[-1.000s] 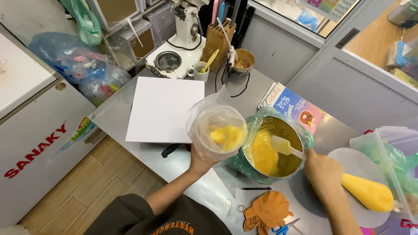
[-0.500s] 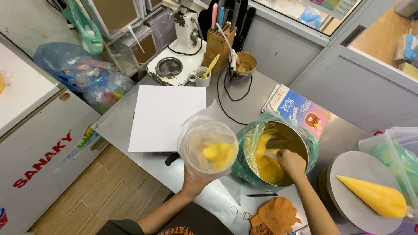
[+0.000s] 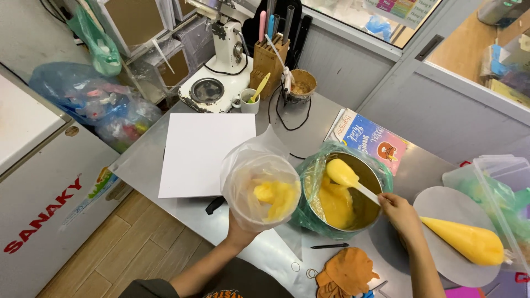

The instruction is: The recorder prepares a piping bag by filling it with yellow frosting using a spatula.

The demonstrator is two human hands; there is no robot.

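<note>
Scooping yellow cream from the bowl (image 3: 345,193) with the spatula (image 3: 349,177), gripped tight in my right hand (image 3: 402,212). My left hand (image 3: 243,236) is wrapped round the cup (image 3: 259,190) lined with a piping bag, just left of the bowl. Next, I judge, the loaded blade must swing over the cup's mouth without dripping.

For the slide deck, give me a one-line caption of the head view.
Left hand holds a bag-lined cup of yellow cream; right hand lifts a loaded spatula from the metal bowl.
</note>
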